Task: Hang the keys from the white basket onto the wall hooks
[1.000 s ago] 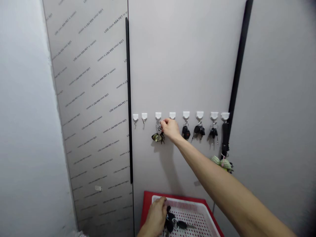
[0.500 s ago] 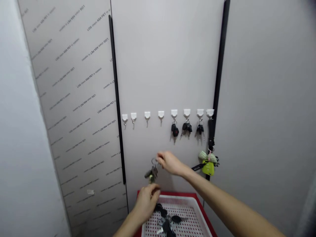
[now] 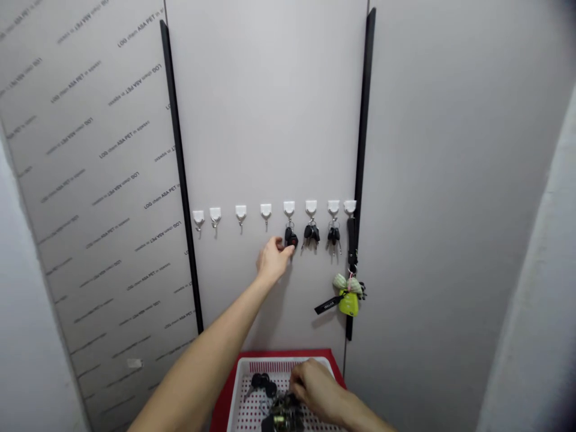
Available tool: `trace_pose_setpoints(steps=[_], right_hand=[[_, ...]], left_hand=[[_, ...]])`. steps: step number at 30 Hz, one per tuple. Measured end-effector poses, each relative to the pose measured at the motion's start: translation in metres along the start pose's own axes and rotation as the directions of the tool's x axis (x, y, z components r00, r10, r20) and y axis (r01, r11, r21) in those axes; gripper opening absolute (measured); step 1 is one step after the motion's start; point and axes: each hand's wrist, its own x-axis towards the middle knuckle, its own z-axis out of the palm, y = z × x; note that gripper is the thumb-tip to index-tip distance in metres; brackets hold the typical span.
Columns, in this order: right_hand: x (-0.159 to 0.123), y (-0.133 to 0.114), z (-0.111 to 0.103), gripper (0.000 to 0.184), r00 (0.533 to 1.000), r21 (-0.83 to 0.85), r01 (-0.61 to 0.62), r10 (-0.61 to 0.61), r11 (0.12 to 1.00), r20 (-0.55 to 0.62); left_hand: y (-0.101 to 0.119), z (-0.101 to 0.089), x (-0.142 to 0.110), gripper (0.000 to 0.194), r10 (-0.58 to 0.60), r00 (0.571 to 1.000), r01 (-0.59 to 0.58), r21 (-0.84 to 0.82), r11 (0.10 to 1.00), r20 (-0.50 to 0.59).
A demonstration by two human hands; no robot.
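Observation:
My left hand [image 3: 272, 261] reaches up to the wall. Its thumb and fingers close on the lower part of a bunch of black-headed keys [image 3: 292, 239] hanging from a white hook [image 3: 288, 208]. Low down, my right hand [image 3: 317, 389] is over a white perforated basket [image 3: 238, 384], its fingers curled on a bunch of keys [image 3: 284, 414] with dark and brassy parts. Those fingertips are partly hidden. Another black-headed key set [image 3: 263, 383] lies in the basket, left of my right hand.
Further right hang two more key bunches [image 3: 311, 233] and a black strap [image 3: 351, 240] with a yellow-green tag [image 3: 348, 303]. Several bare hooks [image 3: 240, 211] are on the left. A red surface [image 3: 224, 399] lies under the basket. Black vertical strips [image 3: 365, 102] flank the panel.
My left hand has risen from above the basket to the hanging keys. My right hand has lowered the loose bunch from in front of the wall into the basket. The view has shifted right.

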Motion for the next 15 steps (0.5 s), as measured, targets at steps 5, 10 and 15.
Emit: trace_pose_setpoints(steps=[5, 10, 15], right_hand=[[0.016, 0.0, -0.087, 0.027, 0.865, 0.211, 0.061, 0.054, 0.975, -0.499], [0.042, -0.007, -0.179, 0.033, 0.515, 0.207, 0.064, 0.145, 0.976, -0.845], [0.062, -0.011, -0.198, 0.03, 0.534, 0.187, -0.055, 0.187, 0.981, -0.824]], left_hand=[[0.012, 0.016, 0.009, 0.023, 0.005, 1.0, -0.005, 0.005, 1.0, -0.01], [0.016, 0.013, 0.02, 0.022, 0.067, 0.998, -0.065, -0.232, 0.971, 0.003], [0.031, -0.005, 0.031, 0.02, 0.05, 0.999, -0.044, -0.343, 0.938, 0.01]])
